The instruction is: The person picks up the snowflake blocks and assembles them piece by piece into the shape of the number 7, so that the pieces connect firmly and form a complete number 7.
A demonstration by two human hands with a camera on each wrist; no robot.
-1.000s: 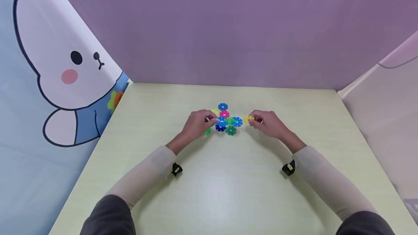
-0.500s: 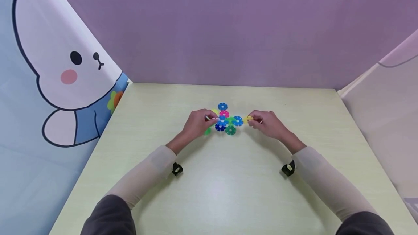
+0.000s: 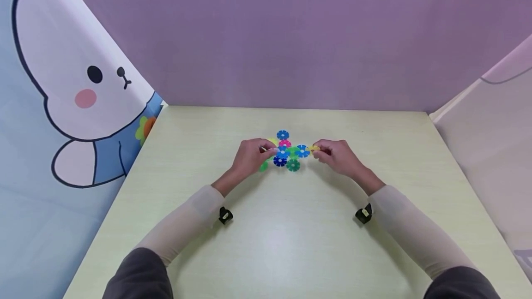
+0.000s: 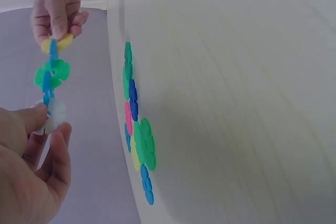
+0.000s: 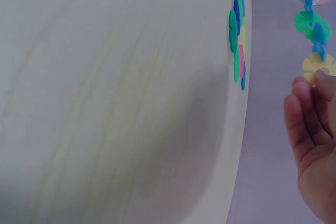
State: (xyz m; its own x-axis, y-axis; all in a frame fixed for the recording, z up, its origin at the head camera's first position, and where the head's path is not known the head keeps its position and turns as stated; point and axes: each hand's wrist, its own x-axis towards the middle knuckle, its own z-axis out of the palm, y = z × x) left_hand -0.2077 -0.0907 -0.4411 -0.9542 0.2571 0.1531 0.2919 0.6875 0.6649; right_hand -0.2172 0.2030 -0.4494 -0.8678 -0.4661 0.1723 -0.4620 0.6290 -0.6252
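Note:
My left hand pinches a white notched plastic disc between thumb and fingers. From it runs a row of interlocking discs held above the table: a blue disc, a green disc and a second blue disc. At the row's other end, my right hand pinches a yellow disc, which meets the second blue disc edge to edge. How deep their slots sit in each other cannot be made out. Fingers partly cover the white and yellow discs.
Several loose discs lie on the pale table beneath the row, among them a pink disc, a dark blue disc and a dark green disc. A purple backdrop rises behind the table's far edge.
My right hand has come slightly left with the yellow disc, closer to the second blue disc. The held row has risen a little. My left hand keeps its pinch almost in place.

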